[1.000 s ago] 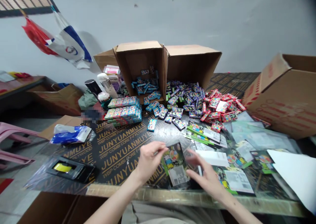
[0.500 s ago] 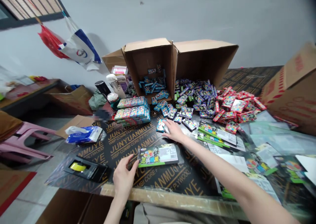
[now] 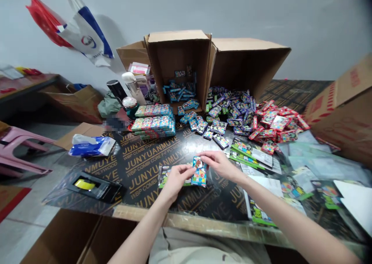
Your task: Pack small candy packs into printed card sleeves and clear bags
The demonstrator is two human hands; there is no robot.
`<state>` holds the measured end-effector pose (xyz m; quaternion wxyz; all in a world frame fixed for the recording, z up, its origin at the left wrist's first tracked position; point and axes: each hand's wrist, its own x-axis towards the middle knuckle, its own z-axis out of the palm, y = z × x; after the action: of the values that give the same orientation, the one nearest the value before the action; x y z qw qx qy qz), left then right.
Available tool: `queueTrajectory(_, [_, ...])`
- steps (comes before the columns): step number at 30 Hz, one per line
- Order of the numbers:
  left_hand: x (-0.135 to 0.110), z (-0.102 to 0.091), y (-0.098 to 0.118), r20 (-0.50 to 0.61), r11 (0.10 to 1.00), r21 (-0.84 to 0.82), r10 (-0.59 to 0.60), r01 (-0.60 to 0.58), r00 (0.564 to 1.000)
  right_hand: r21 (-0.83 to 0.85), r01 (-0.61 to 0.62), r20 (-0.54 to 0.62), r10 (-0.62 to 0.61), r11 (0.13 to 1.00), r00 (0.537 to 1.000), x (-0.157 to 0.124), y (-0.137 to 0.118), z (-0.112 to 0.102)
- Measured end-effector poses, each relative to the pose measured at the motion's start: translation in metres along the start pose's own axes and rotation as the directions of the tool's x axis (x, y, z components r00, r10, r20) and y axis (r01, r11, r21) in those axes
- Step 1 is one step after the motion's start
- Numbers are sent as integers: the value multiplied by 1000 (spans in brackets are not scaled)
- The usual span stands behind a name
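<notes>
Between both hands a small blue candy packet [image 3: 199,175] stands tilted up, its printed face toward me. My left hand [image 3: 178,179] pinches its left edge with thumb and fingers. My right hand [image 3: 218,164] has its fingers closed at the upper right edge of the same packet. Behind and under them lies a flat green-and-black printed candy sleeve [image 3: 164,172], mostly covered by my left hand and the packet. Just beyond my right hand, a few loose dark packets [image 3: 221,141] rest on the board.
Open cartons [image 3: 178,35] at the back hold blue and purple packets. Red packets [image 3: 279,120] are heaped on the right, near more printed sleeves [image 3: 250,155]. Stacked filled packs [image 3: 152,123], a tape dispenser [image 3: 94,186] and a blue wipes pack [image 3: 91,145] sit left.
My right hand has brought the blue packet from the loose ones back toward me. My left hand has moved right from the sleeve's left end and now grips the packet too. The view has shifted slightly.
</notes>
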<state>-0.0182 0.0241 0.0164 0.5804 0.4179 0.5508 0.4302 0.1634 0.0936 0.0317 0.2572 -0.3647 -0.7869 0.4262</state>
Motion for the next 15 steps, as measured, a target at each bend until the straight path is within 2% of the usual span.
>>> queueTrajectory(2, [1,15,-3,58,999,-25,-32,33,998,-2,13,-92,-13,1000,996,-24,-2,-1])
queueTrajectory(4, [2,25,-6,60,999,-23,-31,32,998,-86,73,-154,-85,994,984,-44,-2,-1])
queueTrajectory(7, [0,32,-7,100,999,1,-34,34,994,-257,129,-142,-169,958,975,-66,2,0])
queueTrajectory(9, [-1,31,-8,121,992,121,20,-35,992,-338,124,-159,-187,933,970,-74,8,1])
queueTrajectory(10, [-1,28,-9,121,964,239,90,-117,989,-371,111,-183,-190,922,965,-76,12,1])
queueTrajectory(11, [0,24,-10,132,896,387,181,-219,975,-403,93,-209,-190,911,959,-78,16,0])
queueTrajectory(13, [3,14,-15,216,638,662,341,-394,915,-456,54,-250,-186,888,950,-80,26,-2])
queueTrajectory(15, [7,5,-23,332,402,788,360,-466,872,-492,22,-262,-172,871,950,-80,36,-3])
